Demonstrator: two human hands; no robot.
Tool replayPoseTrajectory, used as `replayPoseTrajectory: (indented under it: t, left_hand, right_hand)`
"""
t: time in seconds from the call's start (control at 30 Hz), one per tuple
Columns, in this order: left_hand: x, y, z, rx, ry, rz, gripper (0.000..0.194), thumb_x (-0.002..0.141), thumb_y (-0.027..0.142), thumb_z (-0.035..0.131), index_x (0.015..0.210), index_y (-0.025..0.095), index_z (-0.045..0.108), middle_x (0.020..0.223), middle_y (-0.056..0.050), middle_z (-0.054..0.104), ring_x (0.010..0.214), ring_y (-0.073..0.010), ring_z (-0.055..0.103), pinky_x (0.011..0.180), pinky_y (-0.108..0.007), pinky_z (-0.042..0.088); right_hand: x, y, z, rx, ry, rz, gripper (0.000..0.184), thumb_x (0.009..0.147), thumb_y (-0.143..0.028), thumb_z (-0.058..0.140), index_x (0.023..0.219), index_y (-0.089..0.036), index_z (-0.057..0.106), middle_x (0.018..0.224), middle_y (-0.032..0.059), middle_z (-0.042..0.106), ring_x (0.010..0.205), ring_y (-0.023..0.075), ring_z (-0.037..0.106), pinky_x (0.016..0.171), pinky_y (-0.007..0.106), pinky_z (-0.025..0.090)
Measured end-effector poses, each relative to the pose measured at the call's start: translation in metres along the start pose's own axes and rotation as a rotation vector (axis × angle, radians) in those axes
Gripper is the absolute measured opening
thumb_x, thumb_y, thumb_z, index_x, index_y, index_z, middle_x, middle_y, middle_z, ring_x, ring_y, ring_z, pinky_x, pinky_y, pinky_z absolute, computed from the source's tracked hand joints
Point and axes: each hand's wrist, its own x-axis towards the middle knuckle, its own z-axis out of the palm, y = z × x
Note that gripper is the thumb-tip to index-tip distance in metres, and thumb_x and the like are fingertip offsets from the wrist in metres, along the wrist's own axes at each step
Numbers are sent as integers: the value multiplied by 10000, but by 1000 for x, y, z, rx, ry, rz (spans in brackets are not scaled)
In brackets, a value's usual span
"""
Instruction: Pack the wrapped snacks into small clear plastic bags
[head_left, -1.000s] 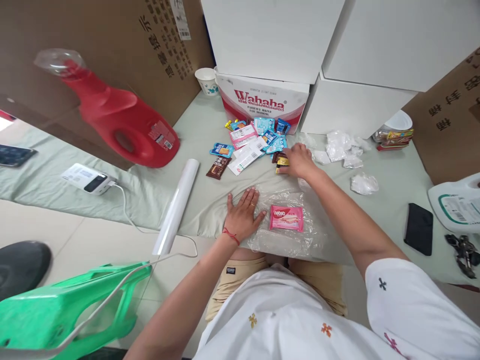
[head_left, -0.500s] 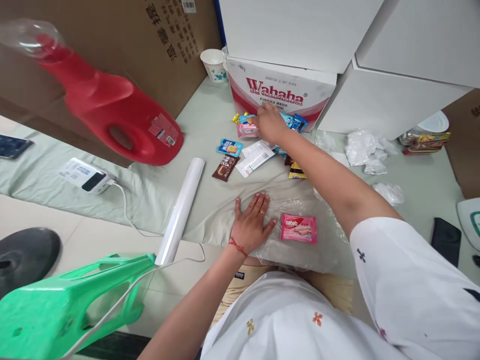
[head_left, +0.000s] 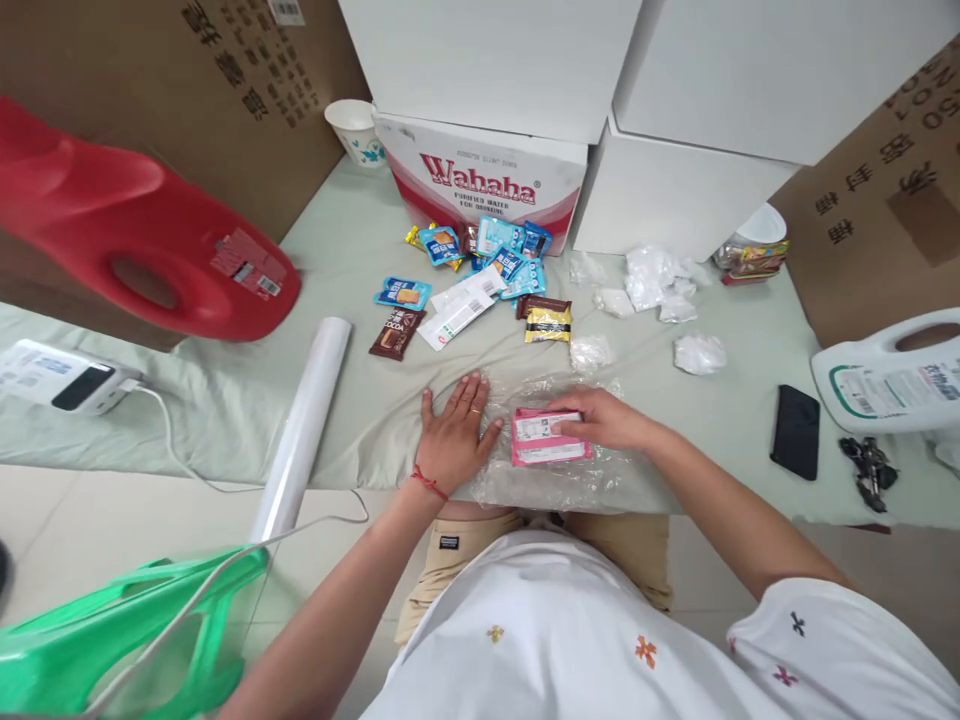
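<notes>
While the left hand (head_left: 452,432) lies flat, fingers (head_left: 566,415) grip glossy wafers (head_left: 551,450).

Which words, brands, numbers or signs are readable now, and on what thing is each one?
"Wahaha": red-and-white cardboard box
"PURIFIED WATER FOR DRINKING": same box
"COCOA": dark brown plastic packet
Too small or blurred: print on the pink flat packet, small blue plastic packets, red plastic bottle, white plastic bottle and white rectangular device.
Characters and digits on the large brown cardboard boxes: I cannot read them surely.
</notes>
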Motion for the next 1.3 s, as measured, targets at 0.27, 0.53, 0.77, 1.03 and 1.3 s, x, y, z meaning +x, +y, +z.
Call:
replayPoseTrajectory:
  t: [0.27,0.53,0.77,1.03,1.3]
  left_hand:
    - [-2,-5,-10,-46,101,-62,581,1053,420,367,1589,199,394,1648,-168,388,1541,-325,342,1252,-637,127]
    - [10,14,-39,-111,518,110,373,988,233,543,1358,203,579,1444,-171,573,1463,-301,435,1177,-550,390]
    - [-45,28,-44,-158,409,483,339,902,310,701,1223,216,643,1159,-118,714,1233,-292,624,1100,-503,475]
    - [-96,-3,-13,-22,141,584,269,947,124,562,1149,251,685,1107,-78,753,1104,-223,683,1054,-430,477]
    - [-89,-4,-21,-305,74,392,220,983,139,519,1061,249,692,1055,-75,743,1023,-197,679,887,-356,533]
  right_hand:
    - [11,0,-7,-432,149,91,277,968,-324,644,1171,-170,752,1064,123,701,997,265,528,904,380,422]
    - [-2,-13,6,-506,9,-148,637,868,-437,779,1440,-223,596,1360,139,607,1247,337,441,1009,472,397]
    - [-10,-6,12,-514,71,-125,555,908,-402,738,1403,-190,605,1418,166,557,1289,339,431,1060,521,397]
    - [-112,8,49,-524,201,-121,562,895,-582,696,1329,-229,636,1233,153,640,1116,329,537,971,531,480]
    - [-150,35,92,-292,509,-54,233,982,-225,568,1099,-311,750,1138,86,707,1070,275,611,914,500,540]
